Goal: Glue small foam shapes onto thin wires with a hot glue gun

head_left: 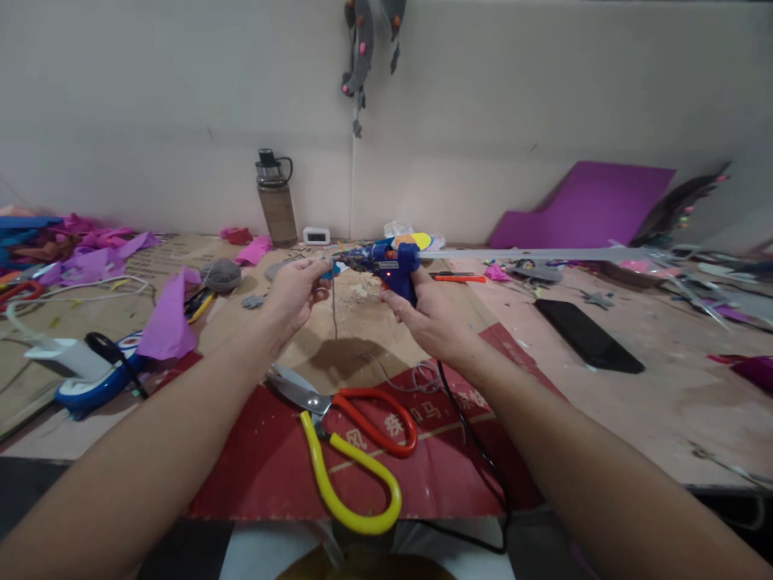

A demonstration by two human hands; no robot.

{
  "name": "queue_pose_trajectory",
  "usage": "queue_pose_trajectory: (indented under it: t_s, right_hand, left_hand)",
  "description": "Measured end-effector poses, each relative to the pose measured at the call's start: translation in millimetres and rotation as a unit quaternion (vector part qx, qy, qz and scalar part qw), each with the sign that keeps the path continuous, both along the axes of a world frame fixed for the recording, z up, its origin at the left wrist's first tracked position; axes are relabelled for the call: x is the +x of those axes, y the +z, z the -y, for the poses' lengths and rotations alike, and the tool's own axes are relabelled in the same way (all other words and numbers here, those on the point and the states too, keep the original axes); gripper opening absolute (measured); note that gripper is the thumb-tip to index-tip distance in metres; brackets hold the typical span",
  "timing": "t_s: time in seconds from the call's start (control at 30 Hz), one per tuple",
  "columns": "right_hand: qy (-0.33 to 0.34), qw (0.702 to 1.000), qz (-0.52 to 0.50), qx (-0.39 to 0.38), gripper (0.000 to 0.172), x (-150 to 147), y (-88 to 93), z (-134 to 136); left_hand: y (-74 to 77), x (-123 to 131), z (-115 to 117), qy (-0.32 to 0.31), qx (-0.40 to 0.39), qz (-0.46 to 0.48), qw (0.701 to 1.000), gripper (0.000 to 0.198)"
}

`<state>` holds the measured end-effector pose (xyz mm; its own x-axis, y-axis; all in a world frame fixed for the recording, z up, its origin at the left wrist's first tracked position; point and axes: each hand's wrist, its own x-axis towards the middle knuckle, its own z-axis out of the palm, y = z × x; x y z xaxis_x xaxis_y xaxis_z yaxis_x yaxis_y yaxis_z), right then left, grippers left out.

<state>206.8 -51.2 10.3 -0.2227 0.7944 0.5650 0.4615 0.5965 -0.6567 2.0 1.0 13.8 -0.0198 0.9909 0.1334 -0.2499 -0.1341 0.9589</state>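
My right hand [426, 314] is closed around the handle of a blue hot glue gun [395, 266], whose small red light is lit. A long clear glue stick [531, 254] sticks out of its back to the right. The nozzle points left, close to the fingers of my left hand [302, 290]. Those fingers are pinched together on a small blue piece [331, 272], its kind unclear, with a thin grey cord [335, 310] hanging below. Under both hands, scissors [326, 403] with one red and one yellow handle lie on red printed cardboard [254, 467].
A bottle [276, 201] and a small white clock [316, 236] stand by the wall. On the left are grey yarn [221, 275], purple scraps [172, 318] and a blue power strip [100, 387]. A black phone [589, 334] lies right. The gun's black cable [477, 443] runs over the front edge.
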Motion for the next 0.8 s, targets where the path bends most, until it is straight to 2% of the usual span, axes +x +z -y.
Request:
queue_pose_trajectory:
  t_s: [0.2, 0.4, 0.57, 0.67, 0.8]
  right_hand:
    - [0.015, 0.998, -0.056, -0.028, 0.021, 0, -2.0, -3]
    - [0.047, 0.973, -0.183, -0.13, 0.019, 3, -2.4, -9]
    - [0.031, 0.908, -0.331, -0.254, 0.009, 14, -7.0, -25]
    - [0.016, 0.858, -0.389, -0.336, 0.005, 23, -10.3, -35]
    - [0.069, 0.778, -0.434, -0.45, 0.014, 30, -10.5, -41]
  left_hand:
    - [-1.5, -1, -4, 0.01, 0.008, 0.001, 1.0, 0.019]
    - [0.2, 0, -1, 0.03, 0.004, 0.005, 1.0, 0.017]
    - [3.1, 4, 5, 0.051, 0.026, -0.004, 0.998, 0.017]
    - [4.8, 6, 7, 0.048, 0.023, -0.007, 0.999, 0.015]
    - [3.8, 4, 6, 0.033, 0.018, -0.004, 0.999, 0.019]
